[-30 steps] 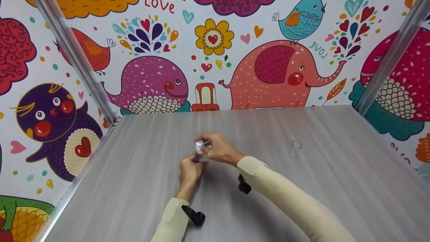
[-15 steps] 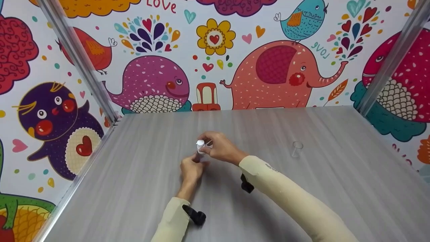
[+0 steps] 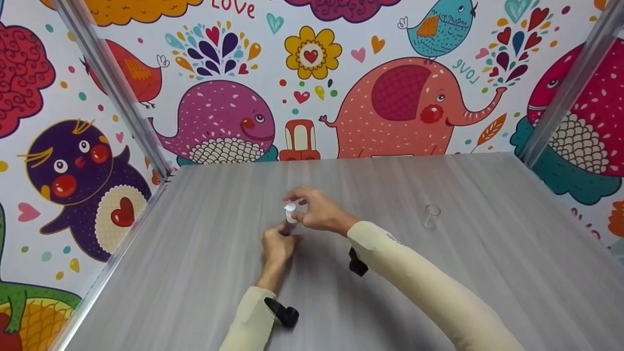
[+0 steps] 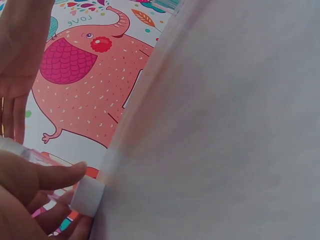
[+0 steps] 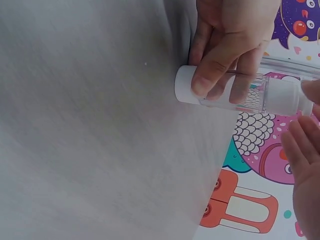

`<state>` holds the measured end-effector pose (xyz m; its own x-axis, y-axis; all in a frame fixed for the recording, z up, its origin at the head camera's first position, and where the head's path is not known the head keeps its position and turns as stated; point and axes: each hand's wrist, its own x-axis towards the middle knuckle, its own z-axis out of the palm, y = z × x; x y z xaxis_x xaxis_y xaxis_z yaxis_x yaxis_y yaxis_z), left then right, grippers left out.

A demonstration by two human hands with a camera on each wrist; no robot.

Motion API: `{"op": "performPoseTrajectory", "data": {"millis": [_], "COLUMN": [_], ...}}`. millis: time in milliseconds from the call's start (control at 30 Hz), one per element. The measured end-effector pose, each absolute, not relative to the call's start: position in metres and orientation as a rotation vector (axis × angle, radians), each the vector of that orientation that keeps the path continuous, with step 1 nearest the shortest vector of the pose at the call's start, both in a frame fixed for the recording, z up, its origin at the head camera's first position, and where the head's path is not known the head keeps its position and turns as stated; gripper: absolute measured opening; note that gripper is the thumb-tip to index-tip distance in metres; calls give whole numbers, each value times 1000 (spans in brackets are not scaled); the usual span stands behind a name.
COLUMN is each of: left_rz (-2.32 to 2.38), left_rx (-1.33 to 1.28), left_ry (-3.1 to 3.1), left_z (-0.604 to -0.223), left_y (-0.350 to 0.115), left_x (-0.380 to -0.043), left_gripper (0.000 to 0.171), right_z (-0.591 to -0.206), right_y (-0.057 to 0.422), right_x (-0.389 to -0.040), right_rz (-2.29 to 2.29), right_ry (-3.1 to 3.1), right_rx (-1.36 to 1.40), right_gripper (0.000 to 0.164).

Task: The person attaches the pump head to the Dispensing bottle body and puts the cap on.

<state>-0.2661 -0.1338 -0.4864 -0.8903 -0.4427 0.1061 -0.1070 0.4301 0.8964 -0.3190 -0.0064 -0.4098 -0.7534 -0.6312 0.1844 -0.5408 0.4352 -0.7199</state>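
Observation:
A clear bottle with a white base (image 5: 186, 84), a white collar (image 5: 282, 96) and a white pump top (image 3: 290, 207) stands upright on the table. My left hand (image 3: 278, 247) grips its lower body; in the right wrist view that hand's thumb and fingers (image 5: 212, 72) wrap the clear wall just above the base. My right hand (image 3: 321, 209) is at the top, its thumb right at the pump and its forefinger spread away beyond it. Straight, loose fingers (image 5: 305, 145) of this hand show in the right wrist view.
A small clear cap (image 3: 432, 217), like a little cup, stands on the grey table (image 3: 380, 190) to the right. Behind is a wall (image 3: 312, 97) printed with cartoon animals, with metal posts (image 3: 114, 92) at its corners.
My right hand's fingers have spread away from the pump top, and the hand has shifted slightly up. The left hand and the bottle have kept their place.

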Motion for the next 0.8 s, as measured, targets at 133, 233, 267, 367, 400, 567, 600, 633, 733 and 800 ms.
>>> {"op": "performPoseTrajectory", "data": {"millis": [133,233,267,367,400,567,600,633,733,800], "left_rz": [-1459,-1482,-1493,-1512,-1517,-1519,-1517,-1515,-1509,-1505], "left_rx": [446,431,430,436,442,455,455,456,464,470], "left_ry": [-2346,-2331,-2328,-2329,-2332,-2337,-2336,-2335,-2340,-2345], "left_z": [-487,-487,-487,-487,-487,-487,-486,-486,-486,-486], "left_y": [-134,-134,-134,-134,-134,-134,-134,-135,-135,-135], "left_x": [-266,-266,-266,-266,-266,-266,-267,-266,-266,-266], "left_gripper": [29,27,25,21,20,17,17,18,20,22], "right_z": [-412,-413,-413,-414,-415,-419,-420,-420,-421,-421], "right_y": [-6,-5,-5,-5,-5,-6,-6,-6,-6,-5], "right_x": [-319,-319,-319,-319,-319,-320,-320,-320,-320,-320], "right_rz": [-1207,-1215,-1220,-1246,-1253,-1303,-1316,-1328,-1357,-1366], "right_ry": [2530,2520,2523,2536,2543,2553,2551,2548,2540,2536], "right_rx": [-1093,-1068,-1061,-1040,-1039,-1021,-1015,-1006,-979,-957], "right_gripper": [38,39,39,38,37,33,32,32,30,29]}}
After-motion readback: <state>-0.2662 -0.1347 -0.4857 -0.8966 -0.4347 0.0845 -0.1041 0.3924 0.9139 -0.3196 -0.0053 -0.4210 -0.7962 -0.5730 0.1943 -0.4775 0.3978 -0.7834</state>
